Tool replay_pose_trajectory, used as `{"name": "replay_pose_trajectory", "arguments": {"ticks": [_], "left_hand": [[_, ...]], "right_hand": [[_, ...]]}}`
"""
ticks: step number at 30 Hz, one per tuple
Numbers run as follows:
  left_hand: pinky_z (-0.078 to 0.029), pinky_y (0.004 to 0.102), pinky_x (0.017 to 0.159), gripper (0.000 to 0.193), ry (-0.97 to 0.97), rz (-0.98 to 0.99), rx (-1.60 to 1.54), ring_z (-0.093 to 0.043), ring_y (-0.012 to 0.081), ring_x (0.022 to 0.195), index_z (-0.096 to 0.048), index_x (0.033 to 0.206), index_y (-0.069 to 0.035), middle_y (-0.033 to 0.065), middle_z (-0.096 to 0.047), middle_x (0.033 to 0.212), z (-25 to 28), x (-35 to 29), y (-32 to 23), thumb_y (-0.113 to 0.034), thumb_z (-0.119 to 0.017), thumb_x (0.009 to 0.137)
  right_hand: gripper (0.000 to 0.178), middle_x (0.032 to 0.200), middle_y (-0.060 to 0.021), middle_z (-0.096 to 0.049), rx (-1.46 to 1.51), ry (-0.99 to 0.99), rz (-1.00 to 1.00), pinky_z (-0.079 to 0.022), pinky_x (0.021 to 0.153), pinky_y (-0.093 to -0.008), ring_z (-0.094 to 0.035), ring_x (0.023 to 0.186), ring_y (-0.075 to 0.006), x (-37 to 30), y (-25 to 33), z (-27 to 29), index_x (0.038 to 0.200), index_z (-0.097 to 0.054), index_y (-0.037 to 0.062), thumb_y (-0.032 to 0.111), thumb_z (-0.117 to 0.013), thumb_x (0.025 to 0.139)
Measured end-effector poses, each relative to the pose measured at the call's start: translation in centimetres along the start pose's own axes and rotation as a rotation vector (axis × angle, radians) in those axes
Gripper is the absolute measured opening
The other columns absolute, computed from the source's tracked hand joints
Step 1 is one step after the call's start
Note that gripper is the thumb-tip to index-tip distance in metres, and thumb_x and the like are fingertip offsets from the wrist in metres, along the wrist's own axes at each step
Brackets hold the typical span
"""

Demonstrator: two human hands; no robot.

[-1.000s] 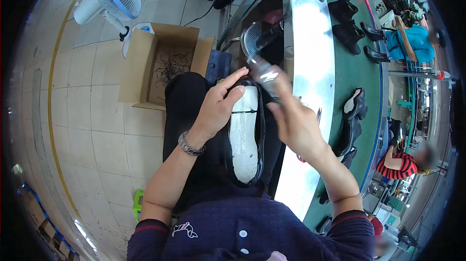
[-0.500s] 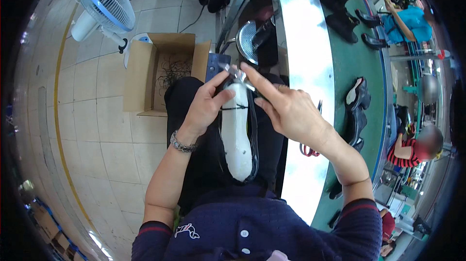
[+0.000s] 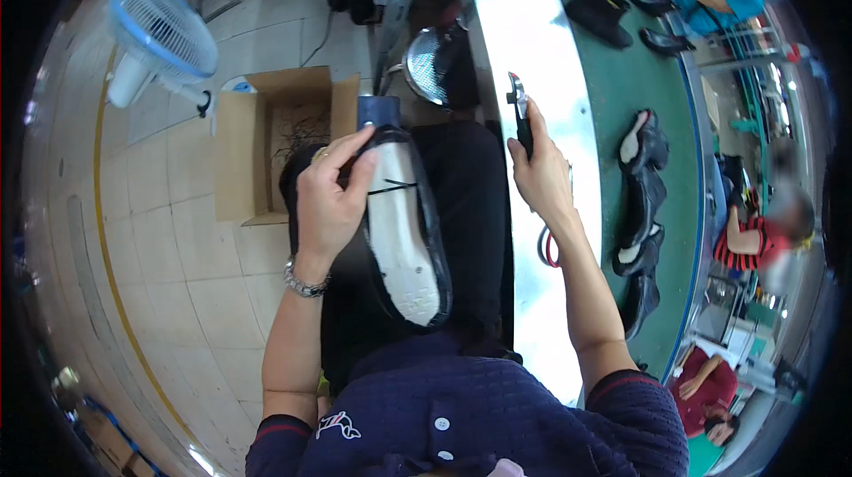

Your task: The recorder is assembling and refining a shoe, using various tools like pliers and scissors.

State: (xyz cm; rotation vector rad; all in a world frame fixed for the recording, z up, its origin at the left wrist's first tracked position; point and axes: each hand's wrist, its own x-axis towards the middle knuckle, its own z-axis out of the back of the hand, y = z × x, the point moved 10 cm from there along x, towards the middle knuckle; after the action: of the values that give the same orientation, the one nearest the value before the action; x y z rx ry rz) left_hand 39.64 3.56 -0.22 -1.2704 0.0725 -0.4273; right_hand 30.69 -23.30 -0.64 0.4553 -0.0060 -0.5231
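Note:
A black shoe upper [image 3: 437, 255] with a white insole [image 3: 398, 228] facing up lies across my dark-trousered lap. A black cord crosses the insole near its far end. My left hand [image 3: 333, 189] grips the far end of the shoe upper, with the thumb on its edge and the fingers around the rim. Over the metal bench to the right, my right hand [image 3: 543, 171] is closed around a hand tool [image 3: 516, 94] with a shiny metal head and a black handle. The tool is apart from the shoe. Red-handled scissors [image 3: 549, 249] lie beside my right forearm.
A blue block [image 3: 380, 110] stands just beyond the shoe. An open cardboard box [image 3: 238, 157] with black scraps and a fan [image 3: 164, 29] are at left. Several black shoes [image 3: 641, 211] lie on the green belt [image 3: 593, 122] past the metal bench [image 3: 555, 317]. Other people work farther right.
My right hand has moved from the shoe's far end to the right over the bench, carrying the tool. The left hand still holds the shoe, which is now slightly tilted. The view has shifted.

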Motion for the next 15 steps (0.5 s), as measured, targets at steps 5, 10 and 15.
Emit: {"name": "replay_pose_trajectory", "arguments": {"ticks": [5, 10, 15], "left_hand": [[-0.051, 0.029, 0.074, 0.028, 0.059, 0.166, 0.03, -0.066, 0.0183, 0.086, -0.066, 0.117, 0.0, 0.015, -0.071, 0.101, 0.1, -0.1, 1.3, -0.016, -0.062, 0.094], [-0.051, 0.0319, 0.085, 0.024, -0.064, -0.095, -0.221, -0.065, 0.0206, 0.095, -0.067, 0.111, 0.002, 0.0155, -0.069, 0.106, 3.0, -0.1, -7.4, -0.012, -0.062, 0.092], [-0.052, 0.034, 0.083, 0.017, 0.004, -0.503, -0.881, -0.065, 0.0209, 0.093, -0.068, 0.092, -0.003, 0.0111, -0.069, 0.097, 6.5, -3.4, -18.5, -0.016, -0.057, 0.093]], "right_hand": [[0.065, 0.124, -0.0254, -0.055, -0.014, -0.112, -0.061, -0.043, 0.097, -0.0464, -0.052, 0.116, -0.04, -1.0, -7.5, -2.4, 0.148, -0.033, 0.0112, 0.023, -0.063, 0.092], [0.039, 0.117, -0.019, -0.059, 0.055, -0.327, -0.156, -0.046, 0.093, -0.0414, -0.058, 0.109, -0.0334, -8.9, -12.9, 0.9, 0.123, -0.059, 0.0043, 0.016, -0.068, 0.087], [0.045, 0.085, -0.0131, -0.066, -0.045, -0.17, -0.351, -0.054, 0.071, -0.0338, -0.067, 0.077, -0.0239, -14.6, -17.6, 0.7, 0.116, -0.058, -0.0041, 0.015, -0.078, 0.079]]}}
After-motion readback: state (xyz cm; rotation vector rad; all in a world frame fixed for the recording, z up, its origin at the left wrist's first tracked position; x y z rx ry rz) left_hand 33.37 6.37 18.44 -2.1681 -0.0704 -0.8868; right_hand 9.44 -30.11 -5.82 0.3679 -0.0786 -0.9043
